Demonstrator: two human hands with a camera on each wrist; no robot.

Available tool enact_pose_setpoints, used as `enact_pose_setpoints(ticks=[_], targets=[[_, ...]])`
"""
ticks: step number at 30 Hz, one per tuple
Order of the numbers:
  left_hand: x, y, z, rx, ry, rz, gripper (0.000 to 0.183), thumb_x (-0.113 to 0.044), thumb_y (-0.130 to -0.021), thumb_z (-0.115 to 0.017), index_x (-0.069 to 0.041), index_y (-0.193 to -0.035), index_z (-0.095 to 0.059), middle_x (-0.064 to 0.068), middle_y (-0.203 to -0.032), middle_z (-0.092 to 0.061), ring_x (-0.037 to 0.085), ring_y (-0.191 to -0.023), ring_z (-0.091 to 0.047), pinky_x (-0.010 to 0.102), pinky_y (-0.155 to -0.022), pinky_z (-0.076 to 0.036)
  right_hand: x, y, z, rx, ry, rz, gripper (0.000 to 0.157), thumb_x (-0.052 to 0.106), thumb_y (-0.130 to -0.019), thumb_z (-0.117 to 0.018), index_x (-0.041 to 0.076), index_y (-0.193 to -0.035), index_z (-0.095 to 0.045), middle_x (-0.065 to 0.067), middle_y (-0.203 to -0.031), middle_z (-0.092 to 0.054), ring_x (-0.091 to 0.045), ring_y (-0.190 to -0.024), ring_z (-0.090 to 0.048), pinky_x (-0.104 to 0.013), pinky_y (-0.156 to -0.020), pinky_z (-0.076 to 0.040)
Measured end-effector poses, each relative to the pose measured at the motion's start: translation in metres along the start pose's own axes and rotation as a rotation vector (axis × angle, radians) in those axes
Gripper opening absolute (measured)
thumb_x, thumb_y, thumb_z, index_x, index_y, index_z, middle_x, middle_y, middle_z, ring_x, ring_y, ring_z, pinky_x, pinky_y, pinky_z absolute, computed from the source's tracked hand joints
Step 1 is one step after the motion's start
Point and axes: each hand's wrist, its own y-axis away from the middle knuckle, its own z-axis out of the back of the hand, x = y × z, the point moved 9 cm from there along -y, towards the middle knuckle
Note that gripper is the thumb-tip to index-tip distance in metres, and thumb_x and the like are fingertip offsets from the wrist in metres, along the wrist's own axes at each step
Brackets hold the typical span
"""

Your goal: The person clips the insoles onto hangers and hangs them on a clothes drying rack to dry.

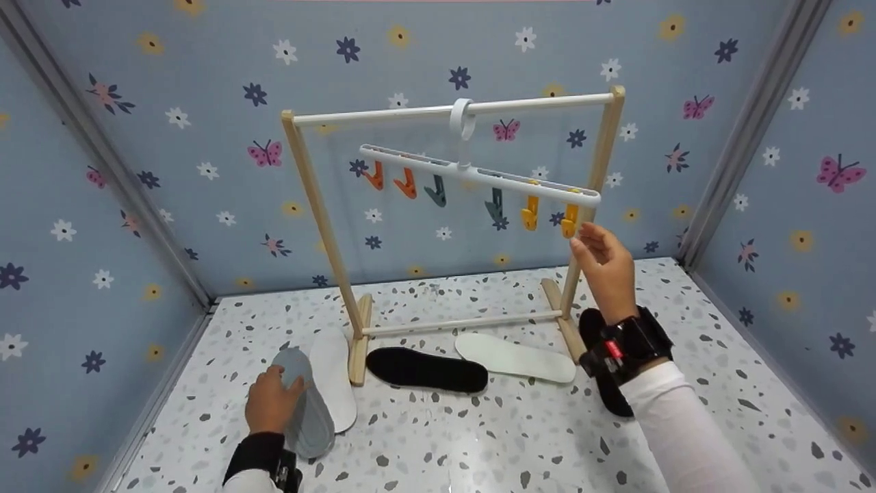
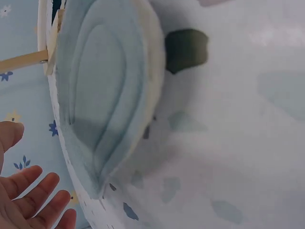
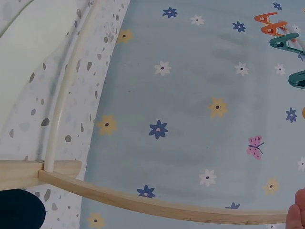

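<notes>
Grey insole (image 1: 312, 419) at near left in the head view, lying on the speckled table (image 1: 452, 445), with the left hand (image 1: 269, 404) over its left edge, relaxed and without a grip. Just to its right, a white insole (image 1: 334, 383); farther right, a black insole (image 1: 427, 370), a pale green insole (image 1: 517, 358) and, partly behind the right wrist, a second black insole (image 1: 613, 398). On the upper rod (image 1: 383, 114) of the wooden rack (image 1: 317, 205), a tilted white hanger (image 1: 438, 165) bearing two orange clips (image 1: 407, 185), two dark green clips (image 1: 438, 192) and two yellow clips (image 1: 530, 215). Right hand (image 1: 611, 272) just beside the rightmost yellow clip, fingers bent, small gap between thumb and forefinger; contact impossible to tell. All six clips bare, all five insoles on the table: seemingly work at its very start, none fastened, five left. In the left wrist view, left fingers (image 2: 51, 206) spread wide, no fingertip on the grey insole. In the right wrist view, only fingertips (image 3: 300, 198) at the right edge, grip impossible to tell; orange and dark green clips with nothing hanging from them.
</notes>
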Motion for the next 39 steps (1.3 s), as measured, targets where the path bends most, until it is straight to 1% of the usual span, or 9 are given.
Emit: enact_pose_setpoints(ticks=[2, 7, 13, 17, 20, 26, 30, 34, 39], targets=[[0.010, 0.000, 0.000, -0.007, -0.001, 0.036, 0.051, -0.023, -0.090, -0.058, 0.012, -0.124, -0.047, 0.036, -0.113, -0.052, 0.052, -0.101, -0.051, 0.058, -0.080, -0.043, 0.008, -0.001, 0.001, -0.015, -0.037, 0.007, 0.045, 0.014, -0.092, -0.060, -0.008, -0.130, -0.049, -0.024, -0.126, -0.054, -0.029, -0.115, -0.052, -0.032, -0.101, -0.040], [0.025, 0.002, 0.005, -0.042, -0.002, 0.118, 0.051, -0.023, -0.089, -0.056, 0.014, -0.123, -0.046, 0.038, -0.116, -0.048, 0.055, -0.104, -0.048, 0.059, -0.083, -0.041, 0.012, -0.008, 0.004, -0.027, -0.127, -0.019, 0.051, 0.018, -0.089, -0.066, -0.004, -0.132, -0.049, -0.022, -0.128, -0.054, -0.023, -0.113, -0.055, -0.023, -0.096, -0.044], [0.035, 0.004, 0.008, -0.053, -0.019, 0.193, 0.051, -0.021, -0.088, -0.055, 0.021, -0.115, -0.045, 0.041, -0.108, -0.048, 0.055, -0.099, -0.049, 0.059, -0.083, -0.041, 0.016, -0.014, 0.001, -0.008, -0.193, -0.032, 0.050, 0.018, -0.087, -0.069, -0.001, -0.131, -0.052, -0.018, -0.127, -0.056, -0.021, -0.114, -0.055, -0.025, -0.096, -0.044], [0.039, 0.003, 0.004, -0.022, -0.011, 0.212, 0.051, -0.022, -0.087, -0.052, 0.025, -0.106, -0.046, 0.043, -0.100, -0.049, 0.055, -0.093, -0.052, 0.057, -0.080, -0.042, 0.019, -0.017, -0.002, 0.004, -0.202, -0.019, 0.048, 0.015, -0.088, -0.067, -0.004, -0.129, -0.052, -0.020, -0.126, -0.056, -0.022, -0.112, -0.056, -0.025, -0.096, -0.044], [0.038, 0.004, 0.005, -0.032, 0.011, 0.233, 0.050, -0.022, -0.086, -0.052, 0.025, -0.102, -0.048, 0.044, -0.098, -0.050, 0.055, -0.091, -0.052, 0.057, -0.079, -0.042, 0.020, -0.019, -0.003, 0.004, -0.210, -0.015, 0.046, 0.013, -0.089, -0.066, -0.006, -0.128, -0.052, -0.019, -0.122, -0.058, -0.019, -0.108, -0.058, -0.024, -0.094, -0.045], [0.034, 0.005, 0.004, -0.041, 0.032, 0.301, 0.057, -0.026, -0.086, -0.054, 0.026, -0.108, -0.047, 0.044, -0.102, -0.047, 0.056, -0.096, -0.049, 0.059, -0.082, -0.040, 0.020, -0.022, -0.001, -0.024, -0.276, 0.000, 0.042, 0.013, -0.087, -0.067, -0.006, -0.123, -0.055, -0.011, -0.112, -0.063, -0.017, -0.097, -0.060, -0.025, -0.089, -0.047], [0.036, 0.006, 0.001, -0.040, 0.021, 0.346, 0.062, -0.027, -0.085, -0.058, 0.026, -0.113, -0.045, 0.043, -0.104, -0.046, 0.056, -0.099, -0.048, 0.059, -0.084, -0.040, 0.019, -0.022, 0.000, -0.041, -0.278, -0.001, 0.039, 0.014, -0.087, -0.068, -0.004, -0.120, -0.057, -0.006, -0.106, -0.065, -0.016, -0.094, -0.061, -0.025, -0.088, -0.047], [0.037, 0.007, 0.000, -0.052, 0.029, 0.341, 0.060, -0.025, -0.084, -0.059, 0.026, -0.112, -0.046, 0.043, -0.104, -0.048, 0.055, -0.100, -0.048, 0.059, -0.085, -0.041, 0.019, -0.023, -0.001, -0.046, -0.282, 0.014, 0.036, 0.010, -0.087, -0.067, -0.007, -0.117, -0.058, -0.004, -0.101, -0.065, -0.015, -0.090, -0.061, -0.025, -0.085, -0.048], [0.031, 0.007, 0.001, -0.081, 0.062, 0.277, 0.045, -0.017, -0.084, -0.059, 0.024, -0.103, -0.052, 0.039, -0.096, -0.056, 0.052, -0.090, -0.055, 0.057, -0.079, -0.044, 0.020, -0.025, -0.004, -0.040, -0.284, 0.027, 0.034, 0.006, -0.087, -0.066, -0.010, -0.116, -0.057, -0.003, -0.098, -0.065, -0.013, -0.087, -0.061, -0.024, -0.084, -0.049]])
